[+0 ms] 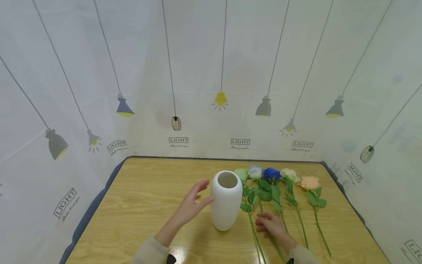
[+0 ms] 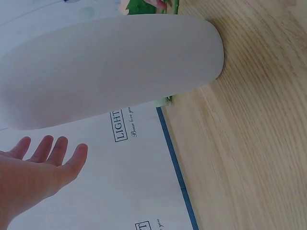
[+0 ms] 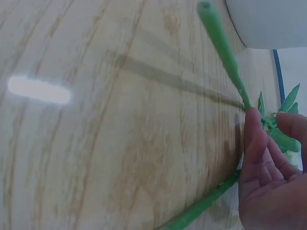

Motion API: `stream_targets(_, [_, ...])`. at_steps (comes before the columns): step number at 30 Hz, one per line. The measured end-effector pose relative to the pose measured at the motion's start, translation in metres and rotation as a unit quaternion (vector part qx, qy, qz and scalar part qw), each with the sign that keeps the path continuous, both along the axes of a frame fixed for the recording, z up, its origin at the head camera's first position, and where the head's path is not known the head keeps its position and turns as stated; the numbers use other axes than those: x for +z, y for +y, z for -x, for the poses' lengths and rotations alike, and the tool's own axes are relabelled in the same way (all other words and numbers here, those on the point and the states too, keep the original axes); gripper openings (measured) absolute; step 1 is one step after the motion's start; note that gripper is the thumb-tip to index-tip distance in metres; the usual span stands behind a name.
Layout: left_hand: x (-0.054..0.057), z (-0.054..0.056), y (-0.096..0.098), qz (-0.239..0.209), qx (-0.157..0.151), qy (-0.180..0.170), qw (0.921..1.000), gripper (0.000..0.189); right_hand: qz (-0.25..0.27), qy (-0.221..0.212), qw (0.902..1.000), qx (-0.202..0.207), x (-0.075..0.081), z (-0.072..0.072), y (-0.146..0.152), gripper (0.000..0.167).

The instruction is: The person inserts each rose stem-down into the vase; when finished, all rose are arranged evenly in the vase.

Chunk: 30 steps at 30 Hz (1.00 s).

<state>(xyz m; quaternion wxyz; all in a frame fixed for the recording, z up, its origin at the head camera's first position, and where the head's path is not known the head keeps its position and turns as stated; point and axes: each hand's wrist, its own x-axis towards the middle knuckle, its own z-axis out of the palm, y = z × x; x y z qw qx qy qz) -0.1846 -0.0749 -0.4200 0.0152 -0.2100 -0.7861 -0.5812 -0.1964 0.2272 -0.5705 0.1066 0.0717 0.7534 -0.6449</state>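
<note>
A pale cloth backdrop [image 1: 197, 66] printed with hanging lamps and the word LIGHT surrounds the wood-grained worktop [image 1: 138, 209]. From the left, a person's left hand [image 1: 191, 207] reaches in with fingers spread and thumb held apart, just beside a white vase [image 1: 225, 211]; whether the thumb touches it I cannot tell. The vase stands upright near the middle, its round mouth uncovered. To its right, five roses lie side by side, blooms toward the far edge: pale green [image 1: 242, 173], partly behind the vase, then silver-blue [image 1: 255, 172], deep blue [image 1: 271, 173], cream [image 1: 290, 174] and, set a little apart, peach [image 1: 309, 182]. The right hand [image 1: 271, 227] is low over the stems below the silver-blue and deep blue blooms. Its fingers bend loosely, with a gap to the thumb; a green stem [image 3: 223, 45] runs up to its fingertips, its cut end raised off the worktop.
</note>
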Motion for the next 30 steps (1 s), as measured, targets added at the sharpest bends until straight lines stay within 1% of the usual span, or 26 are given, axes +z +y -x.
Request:
stream_targets(4, [0.005,0.003,0.005,0.0,-0.001,-0.007,1.0,0.052,-0.037,0.001,0.9993,-0.003,0.003,0.002,-0.008,0.032])
stream_targets(5, [0.006,0.004,0.007,0.001,-0.002,-0.008,1.0,0.053,-0.048,-0.006,0.9987,-0.015,0.003,0.004,-0.011,0.032])
stream_targets(9, [0.01,0.008,0.01,-0.005,-0.003,-0.008,1.0,0.054,-0.075,0.01,0.997,-0.016,0.003,0.007,-0.021,0.028])
stream_targets(13, [0.011,0.01,0.01,-0.013,-0.005,-0.004,0.9999,0.055,-0.127,0.028,0.9914,-0.017,0.002,0.008,-0.027,0.027])
stream_targets(14, [0.011,0.011,0.01,-0.015,-0.005,-0.004,0.9999,0.055,-0.148,0.033,0.9883,-0.015,0.002,0.008,-0.028,0.027])
stream_targets(17, [0.013,0.011,0.011,-0.018,-0.008,-0.009,0.9998,0.056,-0.219,0.055,0.9742,-0.003,0.004,0.009,-0.029,0.029])
stream_targets(20, [0.015,0.012,0.012,-0.017,-0.012,-0.018,0.9996,0.058,-0.273,0.063,0.9598,0.013,0.005,0.011,-0.028,0.031])
stream_targets(25, [0.015,0.013,0.013,-0.021,-0.02,-0.019,0.9994,0.059,-0.313,0.06,0.9474,0.029,0.005,0.015,-0.027,0.027])
stream_targets(30, [0.015,0.014,0.014,-0.013,-0.027,-0.02,0.9993,0.059,-0.348,0.077,0.9336,0.04,0.004,0.016,-0.025,0.021])
